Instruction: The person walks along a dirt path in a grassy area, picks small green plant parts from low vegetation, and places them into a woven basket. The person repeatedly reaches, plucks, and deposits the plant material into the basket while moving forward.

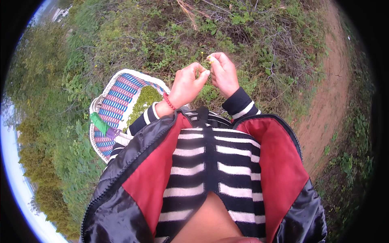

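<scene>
A thin sprig with small yellow flower heads (202,53) rises between my two hands in front of my chest. My left hand (189,81), with a red bead bracelet (169,101) at its wrist, pinches the sprig's stem between thumb and fingers. Close beside it, my right hand (225,73) has thumb and forefinger together at a yellow flower head (209,57). A woven basket (114,97) in blue, pink and white hangs by my left forearm. Many yellow-green flower heads (147,98) lie inside it, partly hidden by my left arm.
The basket's handle carries a green wrapping (99,123). Low shrubs and dry twigs (273,45) cover the ground before me. A bare dirt path (331,91) runs along the right. Denser bushes (39,60) grow on the left. My black jacket (121,209) hangs unzipped.
</scene>
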Motion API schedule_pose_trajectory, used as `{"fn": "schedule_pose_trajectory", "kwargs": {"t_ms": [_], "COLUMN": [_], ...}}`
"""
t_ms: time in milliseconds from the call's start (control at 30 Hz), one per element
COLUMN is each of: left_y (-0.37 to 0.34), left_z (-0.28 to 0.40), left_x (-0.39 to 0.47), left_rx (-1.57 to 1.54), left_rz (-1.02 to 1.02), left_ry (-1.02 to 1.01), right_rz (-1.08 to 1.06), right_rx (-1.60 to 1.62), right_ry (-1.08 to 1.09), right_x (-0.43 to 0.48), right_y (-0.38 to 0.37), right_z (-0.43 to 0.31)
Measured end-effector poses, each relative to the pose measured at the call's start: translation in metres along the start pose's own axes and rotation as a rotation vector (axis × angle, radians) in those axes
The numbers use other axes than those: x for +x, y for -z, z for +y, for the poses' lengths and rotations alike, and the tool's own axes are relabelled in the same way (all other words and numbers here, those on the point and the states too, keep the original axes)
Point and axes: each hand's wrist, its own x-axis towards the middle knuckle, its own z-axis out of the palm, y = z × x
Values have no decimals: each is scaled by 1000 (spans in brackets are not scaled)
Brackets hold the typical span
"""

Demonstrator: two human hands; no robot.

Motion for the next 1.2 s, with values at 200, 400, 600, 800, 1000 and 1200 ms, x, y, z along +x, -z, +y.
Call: {"fn": "schedule_pose_trajectory", "kwargs": {"t_ms": [200,400,600,800,1000,1200], "left_y": [4,7,3,4,4,8], "left_z": [-9,-4,-8,-8,-6,-8], "left_x": [8,6,1,1,2,1], "left_rx": [-106,222,370,374,317,285], "left_rz": [-58,-181,-237,-334,-287,-361], "left_ry": [78,-5,-112,-88,-109,-13], "right_rz": [118,-157,-157,-26,-26,-74], "right_rx": [239,538,-11,-305,-39,157], "right_ry": [-149,-371,-166,1,-164,-212], "right_x": [11,2,-7,4,4,2], "right_y": [30,31,8,17,18,18], "right_z": [-7,-10,-5,19,20,20]}}
